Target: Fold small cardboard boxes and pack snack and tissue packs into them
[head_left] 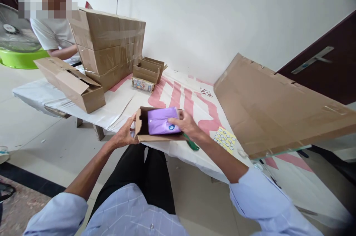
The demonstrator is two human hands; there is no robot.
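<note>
A small open cardboard box (161, 138) lies at the near edge of the covered table, its open side facing up toward me. My left hand (125, 132) grips the box by its left end. A purple plastic-wrapped pack (161, 120) with a round blue label sits partly within the box. My right hand (185, 124) is closed on the right end of this pack, thumb across its top. What the pack contains cannot be made out. Just under my right wrist a green object (191, 142) shows on the table, partly hidden.
Taped cartons (108, 43) are stacked at the back left, with a long carton (72, 84) before them. Open small boxes (147, 73) stand mid-table. A big cardboard sheet (272, 110) leans at right near a yellow sticker sheet (225, 139). Another person (58, 34) is behind the stack, beside a fan (16, 30).
</note>
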